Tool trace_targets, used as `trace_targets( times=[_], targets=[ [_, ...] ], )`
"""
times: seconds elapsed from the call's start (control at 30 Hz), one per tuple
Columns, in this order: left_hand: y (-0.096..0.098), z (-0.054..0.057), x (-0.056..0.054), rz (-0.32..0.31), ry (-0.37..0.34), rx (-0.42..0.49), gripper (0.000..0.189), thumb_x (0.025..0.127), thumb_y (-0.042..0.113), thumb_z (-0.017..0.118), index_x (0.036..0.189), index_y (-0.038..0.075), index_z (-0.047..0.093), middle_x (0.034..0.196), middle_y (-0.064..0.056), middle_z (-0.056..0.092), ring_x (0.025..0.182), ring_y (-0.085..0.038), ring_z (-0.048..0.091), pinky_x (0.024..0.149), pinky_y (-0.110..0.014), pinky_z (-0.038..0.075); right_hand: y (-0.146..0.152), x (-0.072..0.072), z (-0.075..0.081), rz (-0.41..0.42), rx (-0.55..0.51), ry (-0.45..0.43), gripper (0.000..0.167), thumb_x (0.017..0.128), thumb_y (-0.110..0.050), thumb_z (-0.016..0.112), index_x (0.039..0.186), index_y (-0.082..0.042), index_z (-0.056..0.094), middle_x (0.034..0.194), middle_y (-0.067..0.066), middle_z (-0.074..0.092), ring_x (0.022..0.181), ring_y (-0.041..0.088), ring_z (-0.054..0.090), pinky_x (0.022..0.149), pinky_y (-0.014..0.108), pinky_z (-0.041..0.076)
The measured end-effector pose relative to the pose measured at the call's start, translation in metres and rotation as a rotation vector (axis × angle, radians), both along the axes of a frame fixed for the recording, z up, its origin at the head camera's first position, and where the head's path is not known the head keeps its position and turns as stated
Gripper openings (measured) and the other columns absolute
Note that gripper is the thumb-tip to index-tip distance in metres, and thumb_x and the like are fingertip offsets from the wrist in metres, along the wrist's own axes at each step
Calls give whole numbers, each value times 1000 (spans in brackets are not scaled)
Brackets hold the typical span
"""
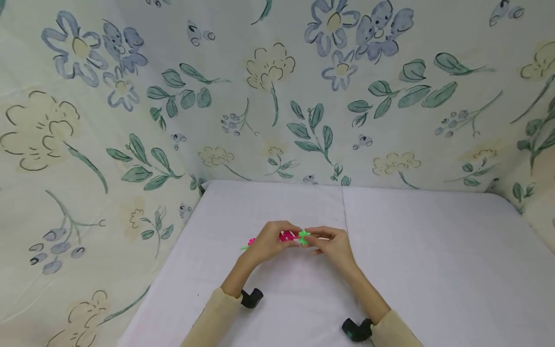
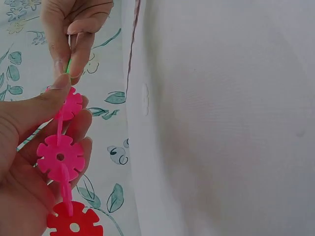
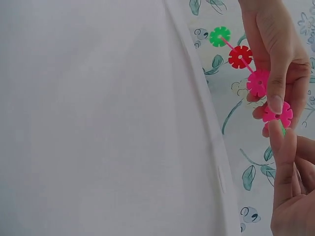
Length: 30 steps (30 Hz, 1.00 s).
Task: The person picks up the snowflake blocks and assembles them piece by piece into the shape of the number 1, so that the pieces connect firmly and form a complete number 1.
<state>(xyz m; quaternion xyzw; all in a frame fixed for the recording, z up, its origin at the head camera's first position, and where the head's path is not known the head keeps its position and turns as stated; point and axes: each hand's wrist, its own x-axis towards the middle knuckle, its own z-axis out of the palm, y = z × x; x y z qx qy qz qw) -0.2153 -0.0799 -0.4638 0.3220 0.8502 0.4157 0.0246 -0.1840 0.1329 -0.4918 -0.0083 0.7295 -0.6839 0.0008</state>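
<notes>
My left hand [image 1: 270,243] grips a chain of notched flower-shaped plastic discs, its thumb over a pink disc [image 2: 75,103] near the chain's end. Another pink disc [image 2: 49,156] lies along the palm, with thin edge-on pieces slotted between the flat ones. Further down the chain come a red disc [image 3: 234,58] and, at the far tip, a green disc [image 3: 214,37]. Between thumb and fingers, my right hand [image 1: 336,246] pinches a second green disc [image 1: 304,236], edge-on in the left wrist view, right at the pink end disc. Fingertips of both hands meet there.
Both hands are over a table with a white cloth [image 1: 433,260], which has a seam running across it. Floral-patterned fabric [image 1: 277,111] hangs behind and at the sides. Black devices [image 1: 252,298] are worn at both wrists, by the beige sleeves [image 1: 212,318].
</notes>
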Motion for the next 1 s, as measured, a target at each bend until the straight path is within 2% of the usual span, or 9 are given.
trace_targets(
  times=[0.23,0.33,0.47,0.6,0.7,0.8,1.0],
  targets=[
    [5,-4,1,27,46,4,37,84,16,86,119,7,78,108,-6,80,102,-18,72,91,-28,59,-2,-1,1,2,-34,-56,29,89,-9,81,114,5,76,99,15,79,73,9,74,62,27,62],
    [6,-3,2,46,29,-10,37,82,18,87,117,7,79,107,-5,80,100,-17,71,89,-26,58,-2,0,2,18,-24,-73,30,90,-11,80,116,5,75,100,14,79,73,9,75,62,25,62],
    [6,-2,2,39,2,-30,35,83,18,87,115,7,79,105,-5,80,99,-16,72,88,-24,58,0,1,2,53,-19,-100,33,91,-13,80,118,4,74,99,10,79,76,9,76,64,24,61],
    [3,-4,1,44,-19,-27,33,85,15,85,115,6,79,106,-6,79,99,-17,72,87,-25,59,3,0,1,90,-24,-113,34,93,-14,78,121,5,72,102,12,79,80,13,77,69,27,63],
    [0,-5,-1,66,-18,-14,32,84,14,86,114,5,79,105,-7,80,97,-17,73,86,-25,59,7,0,1,100,-7,-109,35,96,-15,74,124,6,70,110,18,78,86,19,79,77,32,64],
    [-5,-6,-3,84,-17,2,33,83,13,86,114,5,79,104,-7,80,95,-16,73,83,-23,58,11,-3,0,76,22,-103,38,97,-17,74,127,5,69,118,19,76,92,20,79,82,32,64],
    [-16,-6,-4,109,-47,-1,32,84,14,86,114,9,80,105,-5,80,97,-15,73,85,-24,58,24,-12,-1,11,159,-90,40,94,-15,77,131,-2,68,125,18,72,95,9,73,81,20,60]
  ],
)
